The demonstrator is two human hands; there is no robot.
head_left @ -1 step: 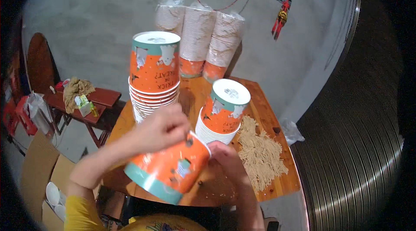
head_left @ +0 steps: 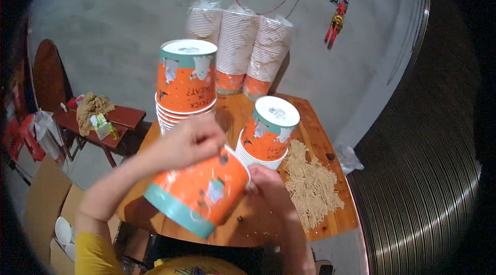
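Observation:
A paper bucket, orange with a teal band at its base, lies tilted between my hands over the near side of the table. Its white rim faces up and to the right. My right hand grips that rim. Closed above the rim's upper edge, my left hand has its fingers curled; whatever they pinch is hidden. Behind my left hand rises a tall stack of upside-down matching buckets. A shorter upside-down stack stands just beyond my right hand.
Tan cords lie heaped at the right of the wooden table. Plastic-wrapped bucket stacks stand at the back near the wall. A red bench and an open cardboard box are at left; a ribbed metal shutter is at right.
The held bucket has shifted slightly up and left, its base swinging up a little. My left hand has risen slightly; my right hand stays at the rim.

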